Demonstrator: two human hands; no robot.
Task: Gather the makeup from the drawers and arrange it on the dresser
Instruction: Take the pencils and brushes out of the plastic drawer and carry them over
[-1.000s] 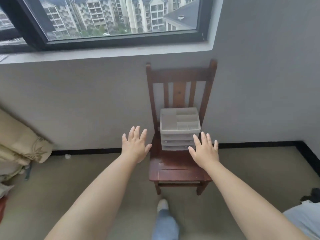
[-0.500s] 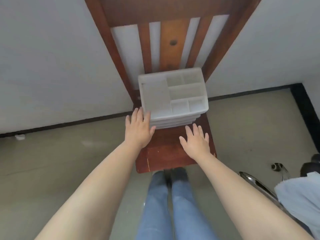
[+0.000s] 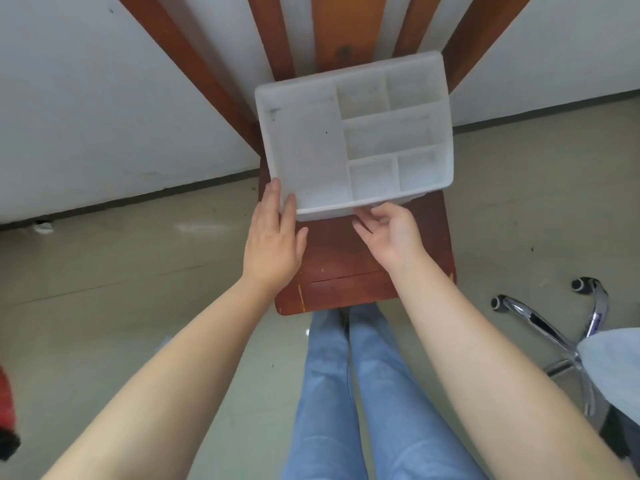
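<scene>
Head view only: we're standing over a wooden chair (image 3: 346, 271) with the white plastic drawer organizer (image 3: 353, 140) sitting on the back half of the seat, its rear edge against the slatted backrest, its front edge about mid-seat. Top tray has one long compartment on the left and five smaller ones on the right, all bare; no makeup visible from here, so we judge it's inside the drawers below, whose fronts are hidden from this angle. Our left hand (image 3: 273, 240) lies flat with straight fingers against the organizer's front-left corner, bracing it, not curled around anything. Our right hand (image 3: 388, 233) has fingers curled in under the front edge, fingertips at what we take to be a drawer front; whether they actually have hold of a pull we cannot tell. Handling guess: thin translucent plastic, light, a bit flexy, slick on the varnished seat, so it'll slide toward the seat's front edge if we tug a drawer unbraced. Keep the left hand on the corner, hook the drawer lip at its centre and pull straight. Chrome swivel-chair base (image 3: 554, 327) on the floor off the seat's right edge, well apart
</scene>
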